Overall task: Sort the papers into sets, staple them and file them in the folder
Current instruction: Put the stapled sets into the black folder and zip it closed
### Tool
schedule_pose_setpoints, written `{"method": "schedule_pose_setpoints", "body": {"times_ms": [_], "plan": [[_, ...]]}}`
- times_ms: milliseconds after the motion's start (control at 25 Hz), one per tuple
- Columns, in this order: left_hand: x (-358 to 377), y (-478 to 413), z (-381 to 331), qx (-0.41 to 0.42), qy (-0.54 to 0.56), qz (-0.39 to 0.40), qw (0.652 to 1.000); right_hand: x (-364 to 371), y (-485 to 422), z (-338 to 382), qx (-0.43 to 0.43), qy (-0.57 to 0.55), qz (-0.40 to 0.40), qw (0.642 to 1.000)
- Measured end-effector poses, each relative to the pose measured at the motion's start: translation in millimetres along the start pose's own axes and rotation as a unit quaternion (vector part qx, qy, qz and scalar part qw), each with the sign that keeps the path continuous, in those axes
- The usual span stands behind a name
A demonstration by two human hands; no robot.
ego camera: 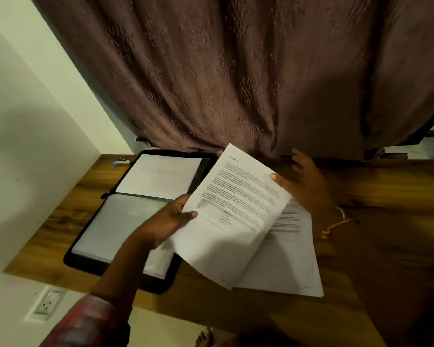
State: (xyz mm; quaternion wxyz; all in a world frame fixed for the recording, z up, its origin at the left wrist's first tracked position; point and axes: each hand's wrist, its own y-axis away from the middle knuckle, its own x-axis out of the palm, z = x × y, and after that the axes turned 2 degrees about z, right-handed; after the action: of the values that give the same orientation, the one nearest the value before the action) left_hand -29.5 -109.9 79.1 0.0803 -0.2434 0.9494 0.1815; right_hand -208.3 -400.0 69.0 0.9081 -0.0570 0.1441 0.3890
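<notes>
Nearest, a checked fabric sleeve is covering the left forearm, and a white wall socket is sitting below the table's front edge. The left hand is pinching the left edge of a thin printed sheet, thumb on top, lifting it so it is curving above a flat stack of papers lying on the grained wooden table. Just left of the stack, a black zip folder is lying open, its glossy clear sleeves showing white pages, its near corner partly hidden by the forearm. The right hand is touching the sheet's right edge with its thumb, fingers fanned wide and straight behind it. Bare wood is stretching away to the right. Beyond the folder's far corner a small white stapler is resting near the wall, and a brown embossed curtain is hanging in folds behind the table's back edge.
</notes>
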Motion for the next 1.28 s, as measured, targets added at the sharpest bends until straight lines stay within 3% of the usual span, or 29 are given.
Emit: {"method": "schedule_pose_setpoints", "body": {"times_ms": [160,240,320,360,440,520,600,720,1040,1280], "plan": [[-26.2,-8.0,-31.4,-0.024,-0.100,0.034,0.994,-5.5,-2.3,24.5,-0.040,0.032,0.233,0.971],[-32.8,-13.6,-42.5,-0.025,-0.169,0.031,0.985,5.6,3.8,20.4,-0.034,0.017,0.260,0.965],[-34.2,-22.8,-42.4,0.002,-0.281,-0.042,0.959,21.2,8.8,12.0,-0.019,0.004,0.218,0.976],[-34.9,-26.9,-35.3,0.023,-0.319,-0.119,0.940,29.1,10.2,6.7,-0.013,0.007,0.180,0.984],[-34.2,-26.8,-11.3,0.066,-0.296,-0.299,0.905,39.5,13.7,-4.7,0.000,0.031,0.081,0.996],[-30.0,-19.9,25.9,0.032,-0.269,-0.383,0.883,41.6,15.5,-19.4,0.018,0.087,-0.011,0.996],[-18.2,-9.6,69.7,-0.065,-0.307,-0.338,0.887,42.7,16.7,-35.8,0.035,0.131,-0.044,0.990],[3.3,8.7,116.5,-0.170,-0.341,-0.250,0.890,43.9,22.9,-48.6,0.051,0.151,-0.031,0.987],[11.0,17.7,128.9,-0.162,-0.333,-0.278,0.886,29.6,36.0,-49.0,0.061,0.115,0.014,0.991],[15.8,20.6,123.5,-0.161,-0.388,-0.280,0.863,25.6,48.4,-45.5,0.075,0.058,0.089,0.992]]}}
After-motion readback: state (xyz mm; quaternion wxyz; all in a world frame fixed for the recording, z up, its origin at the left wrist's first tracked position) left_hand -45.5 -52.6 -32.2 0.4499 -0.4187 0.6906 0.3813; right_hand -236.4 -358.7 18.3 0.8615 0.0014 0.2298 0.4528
